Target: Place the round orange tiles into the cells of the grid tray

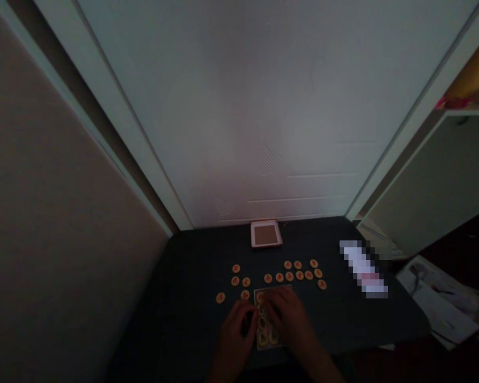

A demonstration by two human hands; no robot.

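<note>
At the near edge of the dark table point(175, 319), a pale-bordered card point(271, 347) is laid flat, with round shapes seen down its face. Its left edge is met by the bent fingertips of the left hand point(237, 324), thumb and forefinger being curled with a gap between them; the right hand point(289, 314) is held over the card, fingers pointed inward and down. Whether anything is pinched by either hand cannot be told in the dim light. One round disc point(260, 298) is seen at the card's upper left. For a clean placement, the card should be kept steady by light contact at its edge, and a disc should be held by its rim and lowered level. Beyond the card, more discs are spread in a left group and a longer right group. To their right, a blurred bright object point(363, 268) is set; farther back, a shallow tray point(253, 242) is placed before the white panel point(231, 106)
</note>
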